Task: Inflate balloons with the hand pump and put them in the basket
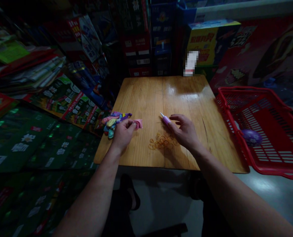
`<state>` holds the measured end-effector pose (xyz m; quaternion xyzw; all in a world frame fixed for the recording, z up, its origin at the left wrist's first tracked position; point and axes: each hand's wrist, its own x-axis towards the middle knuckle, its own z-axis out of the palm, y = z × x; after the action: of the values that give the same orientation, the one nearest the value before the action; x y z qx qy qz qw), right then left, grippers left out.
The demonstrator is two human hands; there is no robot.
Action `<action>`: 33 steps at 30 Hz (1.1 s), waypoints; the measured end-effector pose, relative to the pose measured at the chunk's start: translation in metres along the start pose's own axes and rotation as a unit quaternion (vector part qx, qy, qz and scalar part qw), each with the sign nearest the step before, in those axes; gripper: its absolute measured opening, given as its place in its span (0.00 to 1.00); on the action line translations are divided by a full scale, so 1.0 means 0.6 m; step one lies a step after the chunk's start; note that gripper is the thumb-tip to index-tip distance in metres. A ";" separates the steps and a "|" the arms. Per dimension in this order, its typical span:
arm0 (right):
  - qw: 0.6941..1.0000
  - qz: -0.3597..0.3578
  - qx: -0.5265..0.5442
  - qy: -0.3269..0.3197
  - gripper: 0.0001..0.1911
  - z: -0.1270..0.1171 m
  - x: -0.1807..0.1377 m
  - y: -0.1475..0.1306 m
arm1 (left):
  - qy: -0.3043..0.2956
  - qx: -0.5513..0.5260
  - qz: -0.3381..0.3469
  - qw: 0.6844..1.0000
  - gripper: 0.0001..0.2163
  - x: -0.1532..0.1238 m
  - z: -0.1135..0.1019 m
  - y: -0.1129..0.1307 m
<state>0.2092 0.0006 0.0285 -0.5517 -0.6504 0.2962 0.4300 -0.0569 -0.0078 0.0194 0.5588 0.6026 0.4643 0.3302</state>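
My left hand point(122, 133) pinches a crumpled pink rubber balloon point(139, 124) towards the left edge of a wooden tabletop point(143, 95); a weak pinch would let it slip. My right hand point(185, 131) is half open over a purple tube with a white pointed tip point(165, 119); I cannot tell whether it grips. A careless sweep could push the thin tan rubber bands point(164, 143) off the near edge. Scratches mark the wood; printed green cartons point(46, 144) crowd the dim room's left, a red plastic basket point(269, 113) the tabletop's right edge.

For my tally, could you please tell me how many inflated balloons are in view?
1: the purple balloon in the red basket, right of the table. The basket's side may hide others.
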 end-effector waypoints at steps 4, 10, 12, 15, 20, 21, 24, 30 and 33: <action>0.976 0.061 0.169 -0.122 0.21 0.020 -0.025 -0.015 | -0.059 -0.125 -0.079 0.987 0.10 -0.026 0.025 0.023; 0.965 0.049 0.213 -0.143 0.26 0.049 -0.052 -0.027 | -0.135 -0.191 -0.104 0.967 0.12 -0.051 0.049 0.047; 0.968 0.070 0.212 -0.114 0.19 0.053 -0.051 -0.027 | -0.166 -0.201 -0.108 0.959 0.13 -0.053 0.052 0.049; 0.966 0.119 0.215 -0.076 0.09 0.048 -0.041 -0.025 | -0.172 -0.182 -0.106 0.962 0.13 -0.051 0.051 0.047; 0.941 0.199 0.266 -0.063 0.08 0.023 -0.022 -0.023 | -0.132 -0.133 -0.123 0.975 0.13 -0.039 0.030 0.033; 0.940 0.205 0.265 -0.071 0.08 0.020 -0.021 -0.022 | -0.133 -0.131 -0.129 0.974 0.14 -0.037 0.026 0.031; 0.946 0.202 0.239 -0.091 0.08 0.018 -0.022 -0.019 | -0.149 -0.142 -0.147 0.967 0.14 -0.039 0.021 0.031; 0.948 0.188 0.233 -0.105 0.09 0.031 -0.032 -0.013 | -0.181 -0.252 -0.166 0.936 0.16 -0.057 0.037 0.042; 0.936 0.204 0.265 -0.104 0.09 0.031 -0.031 -0.018 | -0.169 -0.261 -0.163 0.936 0.14 -0.058 0.040 0.039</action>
<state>0.1882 -0.0184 0.0253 -0.5046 -0.4624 0.5954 0.4208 -0.0208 -0.0386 0.0285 0.4179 0.4783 0.4435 0.6324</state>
